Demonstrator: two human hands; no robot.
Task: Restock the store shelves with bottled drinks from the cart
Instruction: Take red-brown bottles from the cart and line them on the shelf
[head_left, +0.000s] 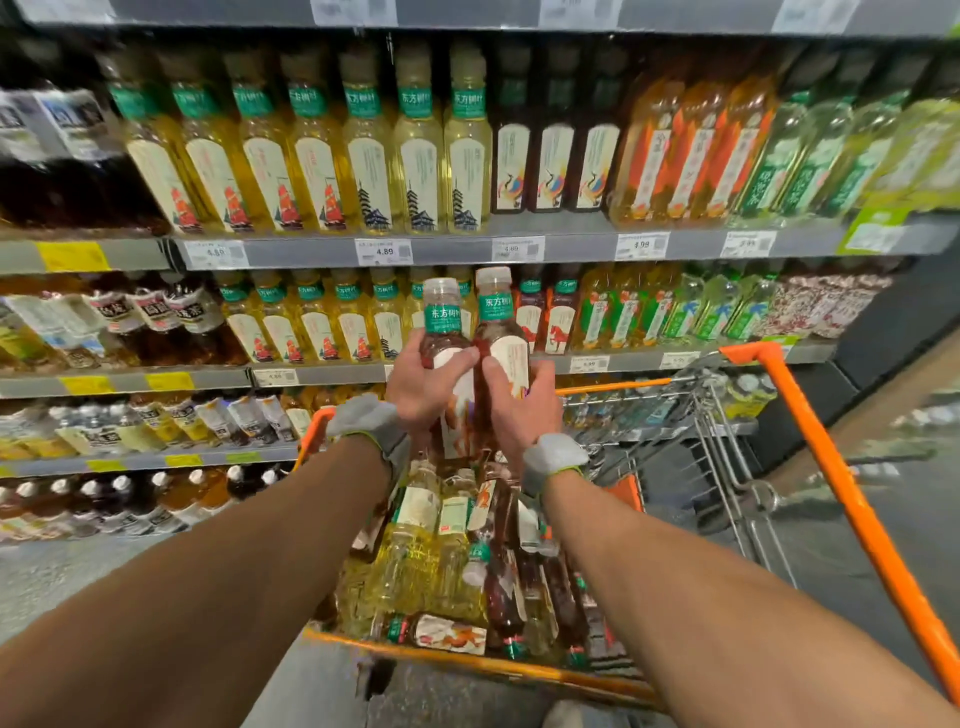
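So, left bottle (442, 325) and right bottle (501, 332), dark tea, upright side by side over cart (753, 353), in front of middle shelf (332, 373). Left hand (421, 389) curled round one, right hand (519, 408) round other. Risk imo: bottles knocking, grip slipping, falling into cart pile.
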